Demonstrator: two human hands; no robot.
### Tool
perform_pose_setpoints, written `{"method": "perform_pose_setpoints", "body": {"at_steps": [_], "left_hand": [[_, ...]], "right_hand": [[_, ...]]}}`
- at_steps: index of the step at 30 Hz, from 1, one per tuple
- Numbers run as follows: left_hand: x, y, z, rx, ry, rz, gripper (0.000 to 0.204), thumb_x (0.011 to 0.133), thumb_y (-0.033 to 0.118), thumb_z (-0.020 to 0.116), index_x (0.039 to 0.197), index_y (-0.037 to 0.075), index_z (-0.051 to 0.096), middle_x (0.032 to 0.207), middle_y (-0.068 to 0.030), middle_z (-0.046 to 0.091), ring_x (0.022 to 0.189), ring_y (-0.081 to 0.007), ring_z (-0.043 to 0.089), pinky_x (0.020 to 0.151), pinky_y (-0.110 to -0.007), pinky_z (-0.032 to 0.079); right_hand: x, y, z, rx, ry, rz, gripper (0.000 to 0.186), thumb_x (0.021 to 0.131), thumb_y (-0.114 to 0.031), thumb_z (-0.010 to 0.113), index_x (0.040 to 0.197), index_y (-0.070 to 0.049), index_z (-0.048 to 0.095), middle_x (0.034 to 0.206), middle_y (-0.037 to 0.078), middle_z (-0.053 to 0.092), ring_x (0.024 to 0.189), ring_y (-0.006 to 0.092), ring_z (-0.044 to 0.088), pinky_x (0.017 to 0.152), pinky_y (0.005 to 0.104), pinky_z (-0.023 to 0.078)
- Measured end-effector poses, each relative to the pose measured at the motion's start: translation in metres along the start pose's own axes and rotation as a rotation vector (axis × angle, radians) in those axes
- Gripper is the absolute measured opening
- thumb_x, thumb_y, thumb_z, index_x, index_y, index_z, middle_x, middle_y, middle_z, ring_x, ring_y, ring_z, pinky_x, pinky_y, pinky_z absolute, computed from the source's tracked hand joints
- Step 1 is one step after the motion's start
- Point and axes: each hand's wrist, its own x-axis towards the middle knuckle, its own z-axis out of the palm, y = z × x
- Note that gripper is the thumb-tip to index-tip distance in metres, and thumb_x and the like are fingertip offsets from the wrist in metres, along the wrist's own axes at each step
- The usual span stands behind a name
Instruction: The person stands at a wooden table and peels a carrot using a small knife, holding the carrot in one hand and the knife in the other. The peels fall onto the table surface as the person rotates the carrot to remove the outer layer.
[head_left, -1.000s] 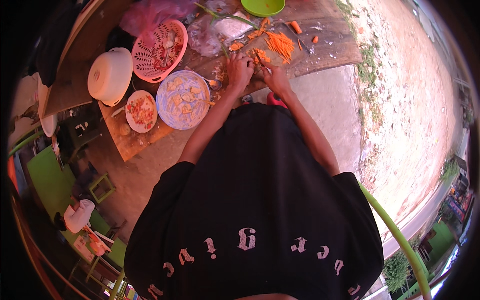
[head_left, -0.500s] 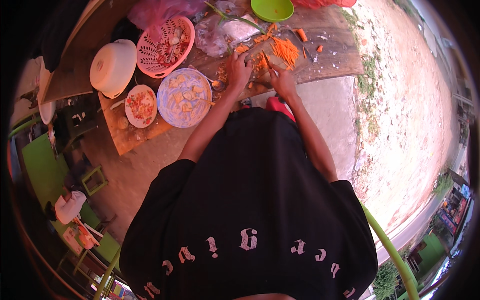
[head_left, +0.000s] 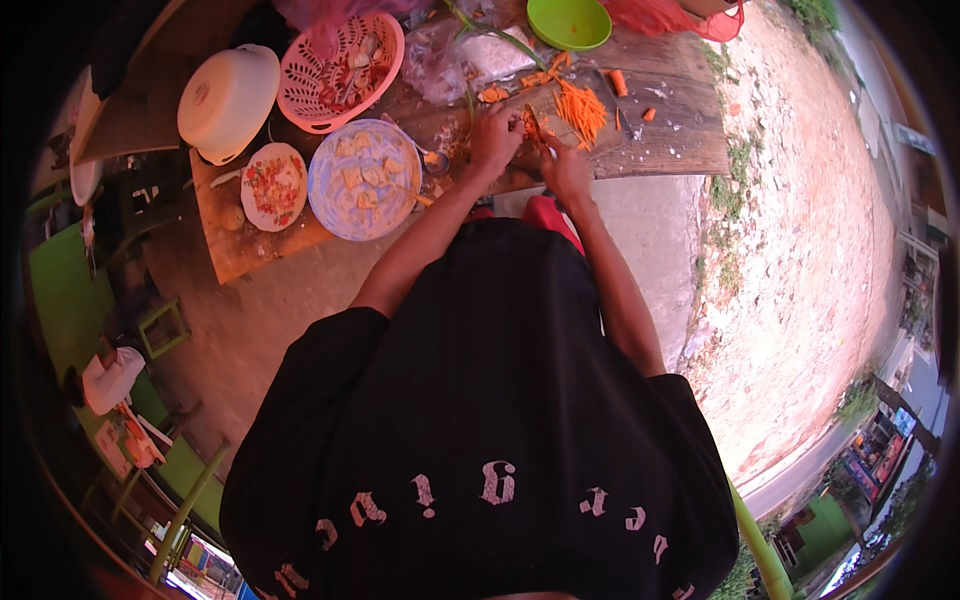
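My right hand is closed round the handle of a knife, whose blade points away from me over the board. Beside the blade, my left hand has its fingers curled against small chopped carrot pieces. They lie on a cutting board near the table's front edge. A pile of thin carrot strips sits just right of the knife. Farther right are a carrot chunk and a smaller carrot end. Carrot bits under my left fingers are partly hidden.
Left on the wooden table stand a bowl of pale pieces in batter, a plate of chopped red bits, a pink colander and a cream basin. A green bowl and plastic bags lie at the back.
My left hand has come closer to the knife, its fingers now at the chopped carrot. My right hand still holds the knife. The whole view has shifted slightly.
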Motion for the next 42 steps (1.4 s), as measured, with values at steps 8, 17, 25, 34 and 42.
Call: {"method": "perform_pose_setpoints", "body": {"at_steps": [8, 17, 25, 34, 42], "left_hand": [[0.010, 0.006, -0.001, 0.123, -0.114, 0.022, 0.011, 0.081, 0.015, 0.074, 0.091, 0.013, 0.077, 0.086, -0.0076, 0.066, 0.081, -0.0279, 0.066, 0.073, -0.040, 0.052], [0.007, 0.001, 0.003, 0.058, -0.089, 0.050, 0.008, 0.078, 0.014, 0.073, 0.084, 0.011, 0.077, 0.083, -0.0093, 0.066, 0.082, -0.0298, 0.065, 0.074, -0.041, 0.053], [0.004, 0.003, -0.007, -0.092, -0.185, -0.070, 0.009, 0.077, 0.016, 0.075, 0.084, 0.010, 0.077, 0.088, -0.0084, 0.066, 0.084, -0.0303, 0.066, 0.076, -0.041, 0.054], [-0.008, 0.005, -0.005, 0.035, -0.125, 0.001, 0.008, 0.079, 0.016, 0.073, 0.083, 0.010, 0.076, 0.090, -0.0079, 0.067, 0.093, -0.0288, 0.064, 0.081, -0.041, 0.052], [-0.006, 0.005, -0.003, 0.076, -0.116, 0.011, 0.010, 0.081, 0.013, 0.071, 0.086, 0.007, 0.075, 0.092, -0.0107, 0.068, 0.090, -0.0317, 0.065, 0.080, -0.042, 0.052]], "right_hand": [[0.026, -0.001, -0.017, 0.121, -0.198, 0.083, 0.033, 0.095, -0.020, 0.059, 0.124, -0.010, 0.068, 0.091, 0.026, 0.070, 0.085, 0.0441, 0.069, 0.074, 0.0481, 0.056], [0.010, -0.001, -0.001, -0.024, -0.084, 0.000, 0.032, 0.095, -0.018, 0.060, 0.124, -0.009, 0.068, 0.099, 0.028, 0.069, 0.099, 0.0438, 0.066, 0.083, 0.0464, 0.054], [0.032, -0.012, -0.012, 0.076, -0.211, 0.168, 0.032, 0.094, -0.017, 0.062, 0.124, -0.008, 0.068, 0.093, 0.028, 0.070, 0.091, 0.0417, 0.069, 0.078, 0.0431, 0.055], [0.003, 0.012, 0.023, -0.011, 0.069, -0.126, 0.031, 0.097, -0.021, 0.060, 0.123, -0.008, 0.069, 0.090, 0.028, 0.068, 0.064, 0.0405, 0.066, 0.057, 0.0443, 0.052], [0.026, 0.003, -0.007, 0.089, -0.344, 0.181, 0.045, 0.100, -0.023, 0.057, 0.144, -0.014, 0.053, 0.076, 0.012, 0.072, 0.049, 0.0136, 0.063, 0.041, 0.0302, 0.047]]}}
